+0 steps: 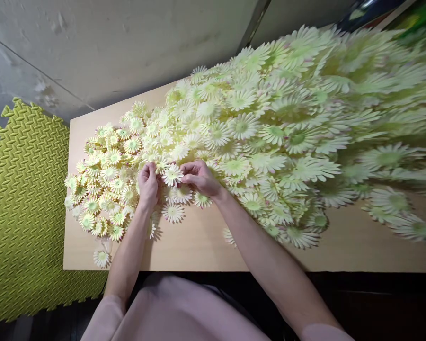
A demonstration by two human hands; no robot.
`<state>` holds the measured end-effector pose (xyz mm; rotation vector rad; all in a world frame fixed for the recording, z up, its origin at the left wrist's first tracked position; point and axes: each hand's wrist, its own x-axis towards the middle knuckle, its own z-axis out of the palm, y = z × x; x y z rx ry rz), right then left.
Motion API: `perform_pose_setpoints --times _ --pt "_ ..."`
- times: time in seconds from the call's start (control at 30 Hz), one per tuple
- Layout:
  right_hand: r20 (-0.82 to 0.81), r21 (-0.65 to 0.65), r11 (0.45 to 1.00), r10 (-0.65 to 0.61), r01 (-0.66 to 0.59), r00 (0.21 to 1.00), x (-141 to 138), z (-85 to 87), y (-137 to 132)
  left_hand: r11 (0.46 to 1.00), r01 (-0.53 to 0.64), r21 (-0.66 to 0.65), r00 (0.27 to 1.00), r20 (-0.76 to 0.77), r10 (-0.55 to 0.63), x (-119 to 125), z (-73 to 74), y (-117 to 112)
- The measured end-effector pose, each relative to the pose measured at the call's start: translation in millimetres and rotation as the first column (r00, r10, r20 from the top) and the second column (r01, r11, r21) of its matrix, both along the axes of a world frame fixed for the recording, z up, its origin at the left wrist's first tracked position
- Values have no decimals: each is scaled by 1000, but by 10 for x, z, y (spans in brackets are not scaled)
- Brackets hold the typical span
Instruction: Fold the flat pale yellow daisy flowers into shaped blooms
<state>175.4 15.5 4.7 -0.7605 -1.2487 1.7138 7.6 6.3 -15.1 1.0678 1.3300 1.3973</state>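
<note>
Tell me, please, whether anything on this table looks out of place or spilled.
Nothing looks damaged. The left hand and right hand pinch one daisy head at the heap. One stray flower lies apart at the near left corner of the table, close to its edge, where it could slip off.
</note>
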Motion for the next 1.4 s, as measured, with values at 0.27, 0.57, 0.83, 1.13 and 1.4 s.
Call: perform_pose_setpoints --times 0.27,0.57,0.83,1.13,1.4 --pt "-122 6 1000 31 -31 992 23 -27 -1 999 -43 28 986 162 38 -69 111 26" --pt "63 29 988 -151 150 986 -86 16 -2 994 86 68 992 -96 -80 -14 164 -73" --pt "64 -4 993 -118 119 991 -108 -12 4 993 93 78 988 -129 -82 -19 166 -59" --pt "65 24 997 -74 72 995 -82 -53 17 996 83 45 987 -142 -76 -23 233 -69" --pt "49 -7 998 -66 66 997 -91 -16 0 993 102 51 986 -139 -94 -24 213 -66"
